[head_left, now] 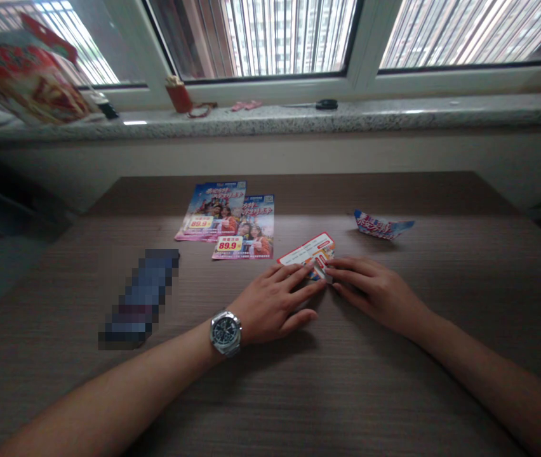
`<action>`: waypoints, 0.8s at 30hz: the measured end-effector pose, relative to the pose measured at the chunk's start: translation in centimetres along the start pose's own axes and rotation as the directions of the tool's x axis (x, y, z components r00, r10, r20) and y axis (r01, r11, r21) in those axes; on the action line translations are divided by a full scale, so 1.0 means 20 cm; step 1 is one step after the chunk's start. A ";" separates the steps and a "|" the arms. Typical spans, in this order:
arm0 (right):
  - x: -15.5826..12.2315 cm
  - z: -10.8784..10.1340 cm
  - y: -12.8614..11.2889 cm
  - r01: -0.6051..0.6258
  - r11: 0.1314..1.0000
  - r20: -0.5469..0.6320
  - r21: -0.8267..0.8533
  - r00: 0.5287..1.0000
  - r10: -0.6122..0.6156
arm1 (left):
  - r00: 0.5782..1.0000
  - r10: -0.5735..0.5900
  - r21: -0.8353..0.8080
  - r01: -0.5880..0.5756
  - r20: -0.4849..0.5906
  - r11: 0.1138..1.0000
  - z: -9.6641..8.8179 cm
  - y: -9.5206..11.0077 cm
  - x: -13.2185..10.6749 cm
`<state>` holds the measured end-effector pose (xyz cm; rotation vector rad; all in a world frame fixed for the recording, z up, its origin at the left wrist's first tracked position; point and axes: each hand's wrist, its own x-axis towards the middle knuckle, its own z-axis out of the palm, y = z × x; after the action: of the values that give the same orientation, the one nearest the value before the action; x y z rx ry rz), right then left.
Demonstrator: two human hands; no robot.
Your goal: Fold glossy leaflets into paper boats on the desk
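On the wooden table lies a folded flyer [305, 251], its white, red and orange printed side up. My left hand [277, 298], with a metal watch on the wrist, rests over its near edge with fingers stretched and apart. At the flyer's right end, my right hand [375, 289] has its fingers drawn together on a folded corner; its thumb is partly hidden. Beyond the right hand stands a folded paper boat [382, 226] in blue and pink. Two flat flyers [213, 212] [246, 235] overlap to the left of the folded one.
A pixelated phone-like object [141, 295] lies on the table at left. Along the stone windowsill [270, 120] are a red food bag [32, 82], a small red container [178, 95], pink pieces [246, 106] and a black-handled tool [326, 104]. A window stands behind the sill.
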<state>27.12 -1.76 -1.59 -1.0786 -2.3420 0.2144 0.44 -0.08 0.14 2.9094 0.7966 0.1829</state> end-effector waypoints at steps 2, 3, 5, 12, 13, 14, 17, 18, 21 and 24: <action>0.00 0.00 0.00 0.021 1.000 0.023 -0.007 1.000 -0.021 | 1.000 -0.001 0.002 0.001 -0.005 1.000 0.00 0.00 0.00; 0.00 0.01 0.00 0.028 1.000 0.032 -0.014 0.999 -0.027 | 1.000 -0.001 0.002 0.001 -0.008 1.000 0.00 0.00 0.00; 0.00 0.01 0.01 0.040 0.999 0.046 -0.031 0.998 -0.038 | 1.000 -0.001 -0.003 0.001 -0.017 1.000 0.00 -0.01 0.00; -0.02 -0.01 0.04 0.104 0.993 0.142 -0.054 0.985 -0.095 | 0.999 0.003 -0.023 -0.004 -0.054 1.000 0.00 -0.04 0.00; -0.02 -0.02 0.04 0.115 0.992 0.155 -0.048 0.982 -0.107 | 0.998 0.002 -0.024 -0.003 -0.055 1.000 -0.01 -0.04 0.00; -0.02 -0.02 0.04 0.127 0.991 0.164 -0.036 0.979 -0.120 | 0.999 0.002 -0.025 -0.003 -0.054 1.000 0.00 -0.05 0.00; -0.01 -0.03 0.03 0.141 0.990 0.176 -0.001 0.975 -0.139 | 0.999 0.013 -0.035 -0.014 -0.049 0.999 0.00 -0.06 -0.01; -0.01 -0.03 0.02 0.140 0.990 0.177 -0.003 0.975 -0.138 | 0.999 0.015 -0.039 -0.017 -0.045 0.999 0.00 -0.06 -0.01; -0.01 -0.03 0.02 0.133 0.990 0.173 -0.046 0.977 -0.124 | 1.000 0.004 -0.043 -0.005 -0.030 0.999 0.01 -0.06 -0.01; -0.02 -0.03 0.03 0.126 0.986 0.152 -0.107 0.982 -0.109 | 1.000 -0.002 -0.042 0.001 -0.022 0.999 0.01 -0.06 -0.01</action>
<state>28.07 -1.58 -1.41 -1.0044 -2.5681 0.1166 -0.23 0.80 -0.17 2.8718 0.7884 0.2293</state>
